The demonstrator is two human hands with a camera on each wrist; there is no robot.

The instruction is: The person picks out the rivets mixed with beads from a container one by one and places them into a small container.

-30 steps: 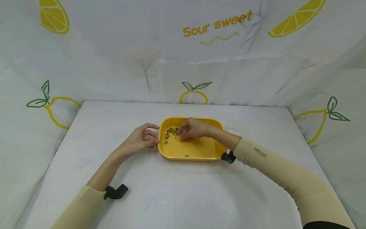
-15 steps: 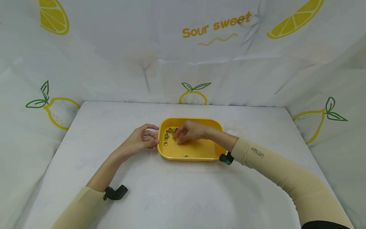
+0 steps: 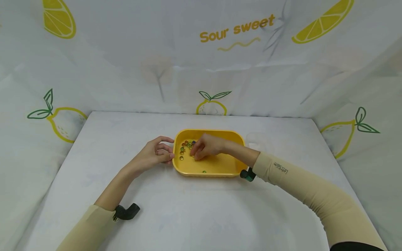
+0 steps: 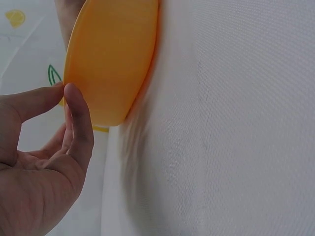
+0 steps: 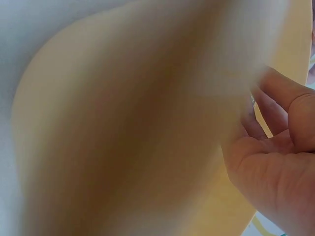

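A yellow tray (image 3: 220,169) lies on the white table. Several small glass marbles (image 3: 181,149) line its left end, in green, amber and dark tones. One green marble (image 3: 204,171) sits by the front wall. My left hand (image 3: 157,151) pinches the left rim between thumb and fingers; the left wrist view shows this on the tray (image 4: 115,59). Inside the tray, my right hand (image 3: 208,144) has its fingers curled downward beside the marbles. A small shiny piece (image 5: 253,100) shows at its fingers in the right wrist view, its kind mostly hidden.
A clear, see-through item (image 3: 253,138) lies behind the tray's right end, hard to make out. The white table (image 3: 188,212) runs back to a lemon-print curtain (image 3: 125,69). Much of the right wrist view is a close blur.
My right hand has moved slightly toward me within the tray, covering the small shiny piece that showed at its fingertips. The left hand stays on the rim.
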